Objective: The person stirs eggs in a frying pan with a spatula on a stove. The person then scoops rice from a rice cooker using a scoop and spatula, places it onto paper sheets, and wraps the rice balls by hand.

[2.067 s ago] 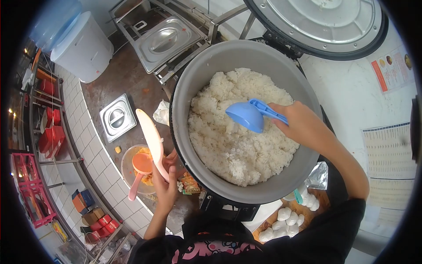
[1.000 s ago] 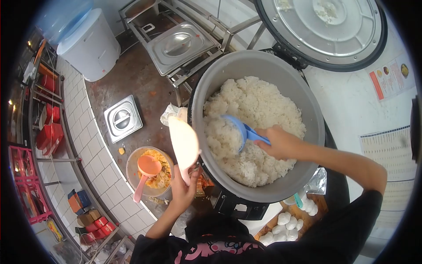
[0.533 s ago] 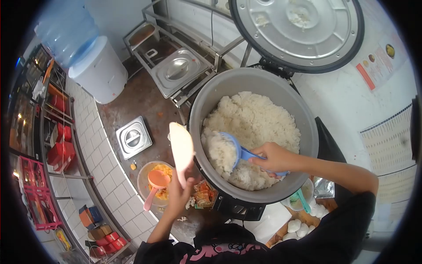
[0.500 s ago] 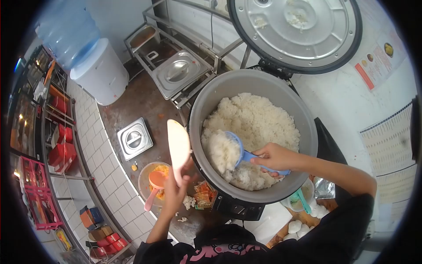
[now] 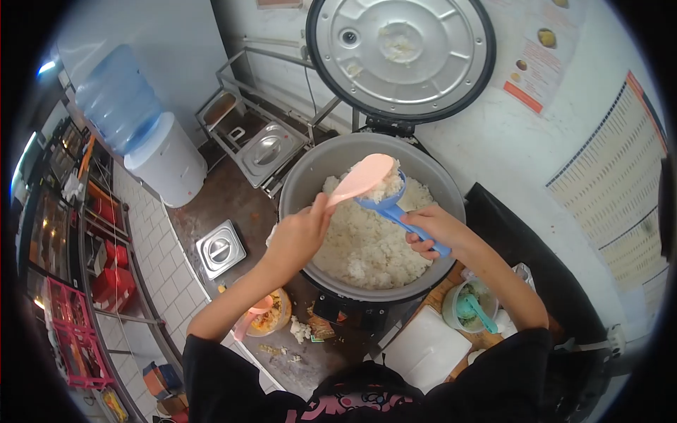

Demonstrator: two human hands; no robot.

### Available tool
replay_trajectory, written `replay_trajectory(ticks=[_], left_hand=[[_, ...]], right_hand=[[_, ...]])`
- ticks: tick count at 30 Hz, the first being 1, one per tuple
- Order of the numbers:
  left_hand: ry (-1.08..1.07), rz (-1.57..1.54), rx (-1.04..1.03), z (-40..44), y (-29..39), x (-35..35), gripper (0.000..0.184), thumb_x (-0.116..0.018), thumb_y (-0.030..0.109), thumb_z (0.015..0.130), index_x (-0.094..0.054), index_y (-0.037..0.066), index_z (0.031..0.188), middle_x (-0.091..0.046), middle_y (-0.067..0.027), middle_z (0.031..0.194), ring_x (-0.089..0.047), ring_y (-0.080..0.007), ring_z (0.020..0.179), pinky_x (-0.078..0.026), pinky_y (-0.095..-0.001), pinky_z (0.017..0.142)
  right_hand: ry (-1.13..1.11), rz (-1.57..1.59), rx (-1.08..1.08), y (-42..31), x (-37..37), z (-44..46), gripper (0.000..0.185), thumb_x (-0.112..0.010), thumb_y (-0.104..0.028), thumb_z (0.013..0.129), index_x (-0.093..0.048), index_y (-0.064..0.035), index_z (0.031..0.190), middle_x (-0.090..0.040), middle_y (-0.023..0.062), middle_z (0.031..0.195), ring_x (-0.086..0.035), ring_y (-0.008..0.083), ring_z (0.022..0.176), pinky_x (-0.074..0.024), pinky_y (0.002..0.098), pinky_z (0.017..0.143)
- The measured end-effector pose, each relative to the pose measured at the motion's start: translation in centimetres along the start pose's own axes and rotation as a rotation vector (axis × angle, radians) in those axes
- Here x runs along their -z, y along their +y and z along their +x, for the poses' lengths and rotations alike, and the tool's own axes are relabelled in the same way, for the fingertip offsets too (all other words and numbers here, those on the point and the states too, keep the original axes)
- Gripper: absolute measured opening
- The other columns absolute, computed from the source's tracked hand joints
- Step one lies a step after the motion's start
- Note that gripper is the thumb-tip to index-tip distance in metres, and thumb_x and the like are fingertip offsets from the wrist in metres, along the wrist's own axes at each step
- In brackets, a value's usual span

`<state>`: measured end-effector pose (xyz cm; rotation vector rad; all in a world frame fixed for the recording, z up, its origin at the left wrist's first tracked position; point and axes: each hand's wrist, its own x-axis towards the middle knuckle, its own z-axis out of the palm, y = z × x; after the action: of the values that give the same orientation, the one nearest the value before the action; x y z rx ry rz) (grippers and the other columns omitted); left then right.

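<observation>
My left hand (image 5: 302, 236) is closed around the handle of a pink rice paddle (image 5: 367, 175). Its flat blade lies over the rice heaped in a blue scoop (image 5: 396, 210); whether it presses on the grains I cannot tell. My right hand (image 5: 434, 229) grips the scoop's handle. Both tools are above the wide grey pot of a rice cooker (image 5: 300, 187), which holds a large mass of white rice (image 5: 367, 254). The cooker's round metal lid (image 5: 437, 53) stands raised behind it.
Left of the cooker are a lidded steel container (image 5: 221, 249) and a bowl of orange food (image 5: 281, 314) with a pink scoop (image 5: 243, 326). At right stand a tub with a turquoise spoon (image 5: 478, 310) and a white box (image 5: 423, 349). A water dispenser (image 5: 166, 158) is farther back.
My left hand has brought the paddle rightward from beside the pot to over the scoop. My right hand has lifted the rice-filled scoop off the rice. The camera view has shifted.
</observation>
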<state>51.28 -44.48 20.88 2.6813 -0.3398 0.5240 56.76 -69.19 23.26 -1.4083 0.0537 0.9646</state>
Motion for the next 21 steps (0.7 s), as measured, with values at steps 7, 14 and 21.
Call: replay_trajectory(ticks=[7,14,21], left_hand=[[-0.059,0.223,-0.158,1.2,1.4,-2.0,0.019,-0.044,0.022,0.09,-0.041,0.003,0.084,-0.051,-0.0127,0.047,-0.057,-0.0292,0.044,-0.046,-0.0376,0.039],[-0.114,0.207,-0.102,4.0,-1.1,-4.7,0.02,-0.042,0.02,0.09,-0.042,0.0,0.088,-0.053,-0.0151,0.052,-0.056,-0.033,0.047,-0.045,-0.0409,0.042],[0.145,0.433,-0.127,5.4,0.2,-0.6,0.025,-0.039,0.025,0.092,-0.042,0.003,0.082,-0.052,-0.0105,0.046,-0.057,-0.0269,0.042,-0.044,-0.0353,0.034]], right_hand=[[0.192,-0.229,0.07,0.7,0.1,1.9,0.016,-0.047,-0.014,0.087,-0.045,0.0016,0.084,-0.045,0.0028,0.063,-0.039,0.0063,0.042,-0.032,0.023,0.034],[0.229,-0.338,0.121,2.1,0.2,1.8,0.019,-0.047,-0.014,0.088,-0.046,0.0045,0.09,-0.045,0.0037,0.062,-0.041,0.0079,0.042,-0.0327,0.0243,0.033],[0.117,-0.039,0.069,2.9,2.2,1.2,0.016,-0.046,-0.013,0.088,-0.047,0.0028,0.092,-0.044,0.0048,0.066,-0.035,0.0057,0.042,-0.0257,0.0207,0.033]])
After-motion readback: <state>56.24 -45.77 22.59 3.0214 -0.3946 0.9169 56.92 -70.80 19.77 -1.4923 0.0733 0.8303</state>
